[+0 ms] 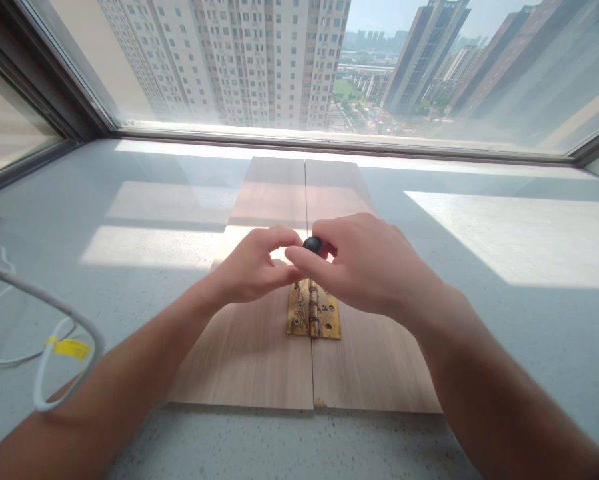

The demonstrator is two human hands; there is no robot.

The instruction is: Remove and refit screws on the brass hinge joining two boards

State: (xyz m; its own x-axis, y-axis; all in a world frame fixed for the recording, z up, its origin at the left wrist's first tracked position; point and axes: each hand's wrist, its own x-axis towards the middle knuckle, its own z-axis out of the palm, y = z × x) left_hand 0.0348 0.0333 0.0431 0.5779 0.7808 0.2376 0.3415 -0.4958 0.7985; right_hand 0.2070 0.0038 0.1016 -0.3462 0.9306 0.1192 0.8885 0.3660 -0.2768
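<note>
Two wooden boards (259,347) lie side by side on a pale sill, joined along their seam by a brass hinge (313,317) with screw holes. Both of my hands meet just above the hinge's far end. My right hand (364,267) is curled around a small black round-ended object (313,244), only its tip showing between the fingers. My left hand (254,267) has its fingers pinched together against the right hand's fingertips; what it pinches, if anything, is hidden.
A grey speckled countertop (504,320) stretches under a large window (329,67) with high-rise buildings outside. A white cable (44,313) with a yellow tag loops at the left edge. A dark object corner shows at far left.
</note>
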